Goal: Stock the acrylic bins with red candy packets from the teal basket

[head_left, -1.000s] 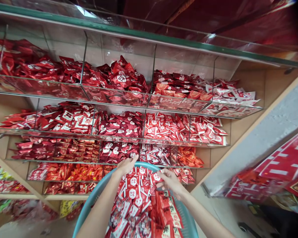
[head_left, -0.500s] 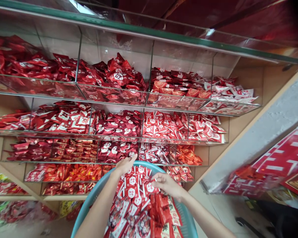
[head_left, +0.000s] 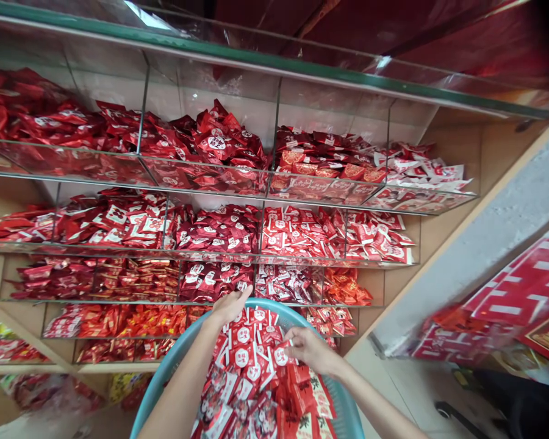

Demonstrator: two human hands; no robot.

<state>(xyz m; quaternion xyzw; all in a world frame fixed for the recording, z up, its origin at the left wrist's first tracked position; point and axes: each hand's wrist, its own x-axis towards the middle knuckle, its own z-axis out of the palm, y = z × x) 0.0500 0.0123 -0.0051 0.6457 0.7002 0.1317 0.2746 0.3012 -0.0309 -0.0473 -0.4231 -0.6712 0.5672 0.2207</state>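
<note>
A teal plastic basin (head_left: 153, 390) stands in front of me, filled with small candy packets. Round white labels mark the red packets (head_left: 244, 356) at its far side; other red packets with cream parts (head_left: 320, 399) lie at the near right. My left hand (head_left: 229, 306) is closed over the basin's far-left rim, its thumb side toward the shelf and its other fingers mostly hidden. Over the right part of the packets, my right hand (head_left: 308, 349) pinches a red-and-white candy packet (head_left: 281, 355) between thumb and fingers.
Tiered shelves with clear dividers (head_left: 279, 122) hold heaps of red candy packets (head_left: 215, 140). Orange packets (head_left: 350, 286) sit in a lower bin, right of centre. A glass edge (head_left: 274, 58) crosses above. Red patterned packages (head_left: 516, 286) lean against the grey wall at right.
My right hand has moved slightly right and lower, and the pinched candy packet has shifted with it. My left hand stays at the rim.
</note>
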